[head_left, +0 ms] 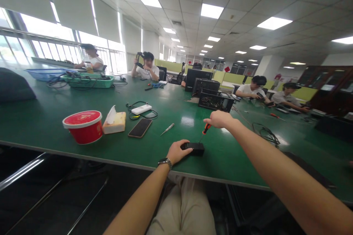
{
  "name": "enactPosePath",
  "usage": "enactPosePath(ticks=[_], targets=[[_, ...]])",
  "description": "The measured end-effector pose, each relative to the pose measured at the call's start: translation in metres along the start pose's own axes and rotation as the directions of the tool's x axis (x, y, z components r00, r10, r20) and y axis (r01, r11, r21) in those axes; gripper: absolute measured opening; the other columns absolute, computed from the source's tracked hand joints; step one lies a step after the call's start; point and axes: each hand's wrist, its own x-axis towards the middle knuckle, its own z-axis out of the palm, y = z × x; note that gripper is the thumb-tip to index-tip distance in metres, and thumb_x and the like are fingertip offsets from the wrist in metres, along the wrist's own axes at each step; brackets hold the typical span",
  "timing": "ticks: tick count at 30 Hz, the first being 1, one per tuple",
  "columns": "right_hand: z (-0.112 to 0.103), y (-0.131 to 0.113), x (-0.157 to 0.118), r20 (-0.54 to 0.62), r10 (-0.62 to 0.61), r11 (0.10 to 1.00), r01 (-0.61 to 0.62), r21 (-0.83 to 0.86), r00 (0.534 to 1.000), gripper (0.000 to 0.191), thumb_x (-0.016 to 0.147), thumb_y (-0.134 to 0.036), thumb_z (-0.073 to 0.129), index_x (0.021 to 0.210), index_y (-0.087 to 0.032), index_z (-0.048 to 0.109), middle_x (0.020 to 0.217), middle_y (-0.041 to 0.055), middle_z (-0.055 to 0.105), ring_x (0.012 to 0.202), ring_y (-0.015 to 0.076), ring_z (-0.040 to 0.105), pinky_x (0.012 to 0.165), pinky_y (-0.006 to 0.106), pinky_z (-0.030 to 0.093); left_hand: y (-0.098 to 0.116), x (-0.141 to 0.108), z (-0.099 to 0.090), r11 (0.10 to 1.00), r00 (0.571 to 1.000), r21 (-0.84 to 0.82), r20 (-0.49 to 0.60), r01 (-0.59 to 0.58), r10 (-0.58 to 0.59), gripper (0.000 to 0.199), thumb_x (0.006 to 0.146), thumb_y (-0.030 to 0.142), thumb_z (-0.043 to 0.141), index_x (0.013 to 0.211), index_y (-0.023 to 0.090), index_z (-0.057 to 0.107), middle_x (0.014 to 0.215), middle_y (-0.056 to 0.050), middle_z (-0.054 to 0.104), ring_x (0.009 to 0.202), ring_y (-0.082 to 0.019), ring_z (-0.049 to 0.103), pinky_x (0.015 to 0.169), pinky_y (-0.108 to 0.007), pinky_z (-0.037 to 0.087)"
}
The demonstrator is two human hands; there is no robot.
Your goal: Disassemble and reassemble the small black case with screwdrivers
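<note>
A small black box-shaped device (197, 149) lies on the green table near its front edge. My left hand (178, 151), with a watch at the wrist, grips the device's left end. Above it, my right hand (219, 119) is closed around the handle of an orange-and-black screwdriver (206, 129). The shaft slants down and its tip meets the top of the device; what lies under the tip is too small to make out. A second, thin screwdriver with a clear handle (167, 129) rests on the table to the left.
Left of my hands are a phone (140, 127), a white power bank (141, 109) with cables, a tissue pack (114, 121) and a red tub (84, 126). Black computer cases (215, 100) stand ahead. Cables (266, 134) lie right; baskets (88, 80) and several seated people are farther off.
</note>
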Motion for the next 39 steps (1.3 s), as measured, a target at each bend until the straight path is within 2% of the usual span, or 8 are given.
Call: enactPosePath(ticks=[4,7,11,16,19,25,33,39], targets=[[0.002,0.003,0.0,0.009,-0.039,0.999,0.039,-0.004,0.999,0.031,0.093,-0.037,0.057,0.117,-0.017,0.059,0.117,0.0073,0.062,0.098,0.0192,0.062,0.085,0.041,0.053,0.0,0.0,0.0,1.0,1.0,-0.001,0.0,0.004,-0.004,0.039,0.074,0.043,0.07,0.105,0.02,0.071,0.096,-0.003,0.074,0.087,-0.022,0.067,0.083,-0.03,0.051],[0.003,0.004,-0.001,-0.029,-0.024,1.0,0.024,0.0,0.999,0.035,0.094,-0.045,0.052,0.111,-0.016,0.062,0.113,0.009,0.064,0.097,0.0202,0.063,0.084,0.04,0.052,0.001,0.0,0.0,1.0,1.0,0.003,-0.002,0.006,-0.006,0.039,0.073,0.042,0.07,0.105,0.02,0.071,0.095,-0.003,0.074,0.086,-0.022,0.067,0.082,-0.03,0.052],[0.009,0.0,0.001,-0.105,-0.008,1.0,0.01,0.015,0.994,0.054,0.096,-0.055,0.035,0.093,-0.014,0.071,0.106,0.0175,0.068,0.101,0.0276,0.064,0.08,0.038,0.05,0.001,0.001,0.0,1.0,1.0,0.011,-0.005,0.009,-0.009,0.038,0.073,0.041,0.07,0.105,0.02,0.071,0.095,-0.003,0.074,0.086,-0.022,0.067,0.082,-0.03,0.052],[0.008,0.002,0.002,-0.088,-0.099,0.994,0.103,0.042,0.991,0.033,0.094,-0.044,0.052,0.108,-0.017,0.064,0.111,0.0077,0.065,0.096,0.0193,0.063,0.084,0.039,0.052,0.0,0.001,0.0,1.0,1.0,0.013,-0.005,0.014,-0.014,0.038,0.074,0.041,0.069,0.106,0.02,0.071,0.097,-0.004,0.074,0.088,-0.023,0.067,0.084,-0.03,0.051],[0.004,0.005,0.001,-0.064,-0.144,0.988,0.147,0.055,0.988,0.029,0.093,-0.038,0.057,0.112,-0.017,0.061,0.114,0.0066,0.063,0.097,0.019,0.063,0.084,0.04,0.053,0.001,0.001,0.0,1.0,1.0,0.011,-0.006,0.011,-0.011,0.037,0.075,0.041,0.068,0.105,0.02,0.071,0.098,-0.004,0.074,0.089,-0.023,0.067,0.086,-0.031,0.051],[0.012,0.003,0.001,-0.099,-0.046,0.997,0.051,0.05,0.994,0.03,0.094,-0.042,0.053,0.11,-0.017,0.063,0.113,0.0077,0.064,0.098,0.0194,0.062,0.087,0.041,0.051,0.001,0.002,-0.002,1.0,1.0,0.005,-0.004,0.004,-0.004,0.037,0.074,0.04,0.068,0.105,0.02,0.072,0.1,-0.005,0.073,0.09,-0.023,0.067,0.087,-0.032,0.051],[0.007,0.011,0.002,-0.052,-0.133,0.987,0.137,0.085,0.99,0.03,0.093,-0.035,0.057,0.119,-0.018,0.059,0.121,0.008,0.06,0.101,0.0202,0.061,0.086,0.041,0.053,0.001,0.002,-0.002,1.0,1.0,0.002,-0.014,0.016,-0.016,0.037,0.074,0.041,0.069,0.104,0.02,0.072,0.099,-0.005,0.074,0.091,-0.024,0.066,0.088,-0.032,0.051],[0.005,0.008,0.0,-0.047,-0.028,0.997,0.032,0.077,0.999,0.039,0.094,-0.048,0.05,0.107,-0.014,0.064,0.11,0.0122,0.065,0.097,0.0212,0.063,0.085,0.039,0.052,0.002,0.002,-0.001,0.999,0.999,-0.001,-0.012,0.034,-0.034,0.038,0.074,0.042,0.068,0.105,0.02,0.072,0.098,-0.004,0.074,0.089,-0.023,0.067,0.089,-0.033,0.051]])
